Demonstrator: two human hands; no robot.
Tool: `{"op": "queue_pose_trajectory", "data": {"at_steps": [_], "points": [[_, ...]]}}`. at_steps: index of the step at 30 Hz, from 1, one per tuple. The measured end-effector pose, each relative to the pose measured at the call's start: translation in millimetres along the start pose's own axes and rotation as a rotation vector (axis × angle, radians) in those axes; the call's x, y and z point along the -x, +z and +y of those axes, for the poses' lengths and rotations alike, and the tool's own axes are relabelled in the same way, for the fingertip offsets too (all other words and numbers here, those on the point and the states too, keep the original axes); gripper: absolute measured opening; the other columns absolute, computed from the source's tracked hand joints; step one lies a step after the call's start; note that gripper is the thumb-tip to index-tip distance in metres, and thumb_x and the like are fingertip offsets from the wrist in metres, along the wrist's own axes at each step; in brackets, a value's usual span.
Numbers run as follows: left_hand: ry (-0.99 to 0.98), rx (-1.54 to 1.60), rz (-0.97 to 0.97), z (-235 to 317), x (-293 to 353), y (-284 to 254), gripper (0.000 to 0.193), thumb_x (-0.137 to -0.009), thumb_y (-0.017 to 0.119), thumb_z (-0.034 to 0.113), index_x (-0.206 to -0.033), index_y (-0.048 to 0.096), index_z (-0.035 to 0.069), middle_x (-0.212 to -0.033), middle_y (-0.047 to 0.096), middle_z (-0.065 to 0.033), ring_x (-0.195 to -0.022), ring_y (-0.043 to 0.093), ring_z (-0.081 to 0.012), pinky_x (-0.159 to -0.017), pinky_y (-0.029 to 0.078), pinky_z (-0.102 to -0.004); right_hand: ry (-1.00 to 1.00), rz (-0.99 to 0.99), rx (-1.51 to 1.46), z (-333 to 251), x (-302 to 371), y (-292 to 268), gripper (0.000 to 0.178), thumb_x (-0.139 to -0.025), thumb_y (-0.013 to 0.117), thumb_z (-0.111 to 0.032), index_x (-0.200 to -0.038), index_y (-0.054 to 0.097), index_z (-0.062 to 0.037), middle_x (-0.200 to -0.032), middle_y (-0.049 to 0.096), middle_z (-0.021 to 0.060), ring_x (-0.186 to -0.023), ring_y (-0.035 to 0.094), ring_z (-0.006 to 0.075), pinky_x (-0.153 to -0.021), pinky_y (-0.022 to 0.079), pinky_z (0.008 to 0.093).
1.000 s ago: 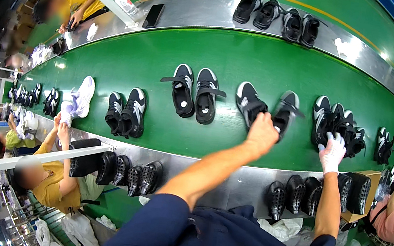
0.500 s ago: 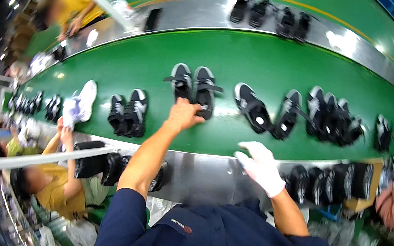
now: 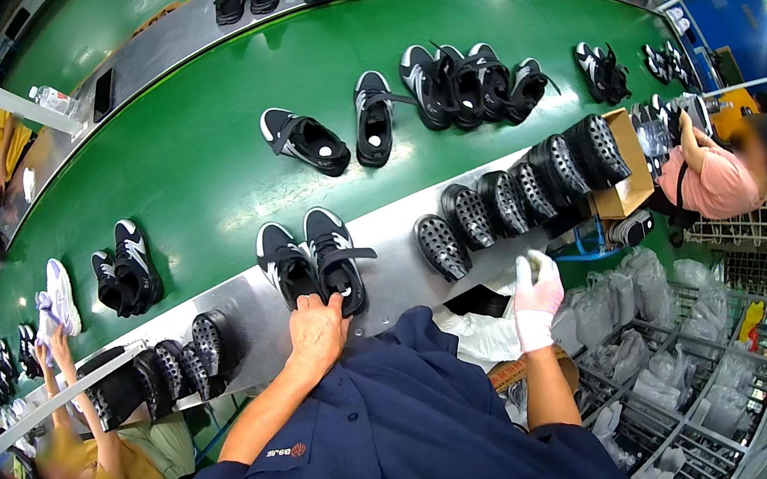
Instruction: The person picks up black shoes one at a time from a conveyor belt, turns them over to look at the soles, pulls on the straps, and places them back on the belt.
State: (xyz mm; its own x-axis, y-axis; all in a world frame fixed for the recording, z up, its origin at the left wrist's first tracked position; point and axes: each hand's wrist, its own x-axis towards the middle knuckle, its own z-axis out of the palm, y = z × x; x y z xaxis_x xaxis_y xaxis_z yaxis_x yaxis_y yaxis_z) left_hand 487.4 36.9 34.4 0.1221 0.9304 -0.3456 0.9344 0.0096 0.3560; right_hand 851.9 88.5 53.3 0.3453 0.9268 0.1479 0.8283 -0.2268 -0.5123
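Observation:
A pair of black-and-grey sneakers with straps [image 3: 339, 258] lies at the near edge of the green belt, toes pointing away and heels over the metal ledge. My bare left hand [image 3: 318, 330] is closed on the heels of this pair, fingertips inside the openings. My right hand [image 3: 535, 295], in a white glove, hangs over the right side near a white bag [image 3: 476, 337]; its fingers are apart and nothing is seen in them. To its left, several black perforated shoe-shaped forms [image 3: 442, 247] stand in a row on the ledge.
More black sneakers [image 3: 374, 130] lie along the green belt [image 3: 205, 185]. A cardboard box [image 3: 631, 167] stands at the row's far end. Wire racks with plastic bags [image 3: 668, 378] fill the right. One co-worker [image 3: 720, 179] sits at the right; another [image 3: 118, 457] holds a light shoe at lower left.
My view has swung to the right. The held sneakers have come from the belt's middle to its near edge with my left hand. My right hand has moved off the ledge to the right.

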Motion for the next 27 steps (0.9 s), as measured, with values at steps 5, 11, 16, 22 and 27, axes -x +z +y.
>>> {"op": "queue_pose_trajectory", "data": {"at_steps": [5, 11, 16, 22, 27], "points": [[0.038, 0.093, -0.085, -3.8, 22.3, -0.7, 0.058, -0.084, 0.082, 0.024, -0.137, 0.064, 0.009, -0.105, 0.067, -0.0248, -0.101, 0.063, -0.0411, -0.089, 0.054, -0.0465, -0.192, -0.204, -0.066, -18.0, 18.3, 18.4, 0.048, -0.088, 0.081, -0.033, -0.121, 0.067, -0.0022, -0.108, 0.069, 0.018, -0.091, 0.069, 0.0322, -0.084, 0.055, 0.0406], [0.138, 0.187, 0.179, 35.2, 24.2, -42.8, 0.027, -0.087, 0.078, 0.018, -0.11, 0.074, 0.005, -0.096, 0.071, -0.0155, -0.094, 0.066, -0.0361, -0.079, 0.055, -0.0457, -0.351, -0.202, 0.271, -16.9, 47.8, 63.8, 0.054, -0.079, 0.082, -0.034, -0.12, 0.065, -0.0014, -0.114, 0.066, 0.0178, -0.104, 0.062, 0.0368, -0.093, 0.051, 0.0466], [0.251, 0.346, 0.193, 55.8, -1.4, -24.0, 0.021, -0.09, 0.074, 0.017, -0.106, 0.074, 0.003, -0.095, 0.072, -0.0171, -0.091, 0.067, -0.0374, -0.082, 0.055, -0.0446, -0.414, -0.179, 0.182, -10.5, 42.2, 53.8, 0.042, -0.077, 0.078, -0.025, -0.109, 0.066, -0.0011, -0.106, 0.067, 0.0179, -0.1, 0.063, 0.0369, -0.092, 0.052, 0.0468], [0.085, 1.013, 0.13, 87.7, -50.5, -21.4, 0.065, -0.092, 0.079, 0.029, -0.146, 0.054, 0.003, -0.134, 0.063, -0.0182, -0.108, 0.067, -0.0258, -0.099, 0.051, -0.0387, -0.35, -0.28, -0.161, -63.7, 39.8, -11.0, 0.038, -0.07, 0.08, -0.016, -0.1, 0.062, -0.0005, -0.097, 0.063, 0.019, -0.093, 0.063, 0.038, -0.085, 0.052, 0.0466], [0.068, 1.446, -0.005, 77.1, -54.4, -30.0, 0.031, -0.1, 0.072, 0.027, -0.115, 0.059, 0.003, -0.102, 0.071, -0.0102, -0.094, 0.069, -0.0179, -0.088, 0.056, -0.0329, -0.197, -0.704, -0.406, -104.7, 45.3, -38.4, 0.04, -0.085, 0.08, -0.03, -0.106, 0.063, 0.0006, -0.081, 0.069, 0.0174, -0.069, 0.068, 0.0355, -0.069, 0.056, 0.0391]]}}
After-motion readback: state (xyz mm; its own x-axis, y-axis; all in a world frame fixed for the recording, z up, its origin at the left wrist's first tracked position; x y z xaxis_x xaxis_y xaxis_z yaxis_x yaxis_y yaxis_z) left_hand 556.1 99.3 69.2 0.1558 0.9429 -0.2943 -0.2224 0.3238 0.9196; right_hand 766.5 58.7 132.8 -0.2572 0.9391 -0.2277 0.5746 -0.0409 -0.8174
